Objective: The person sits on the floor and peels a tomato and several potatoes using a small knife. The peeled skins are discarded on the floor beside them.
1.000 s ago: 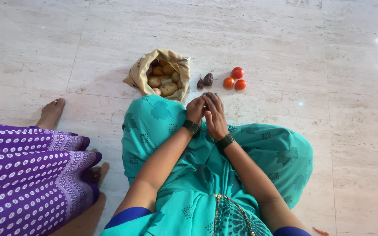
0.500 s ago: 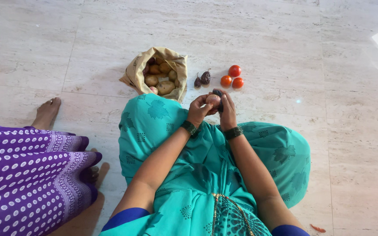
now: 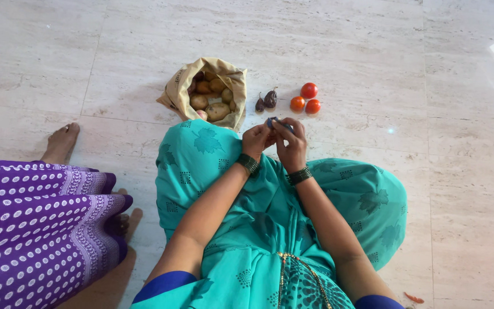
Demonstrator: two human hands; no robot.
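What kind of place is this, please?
Probably a home, on the floor: pale stone floor tiles, an open paper bag of potatoes, and loose tomatoes lying by the seated person.

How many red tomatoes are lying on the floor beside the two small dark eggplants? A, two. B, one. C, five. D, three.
D: three tomatoes lie in a tight cluster on the marble floor, just right of the two small eggplants and beyond the left hand and right hand.
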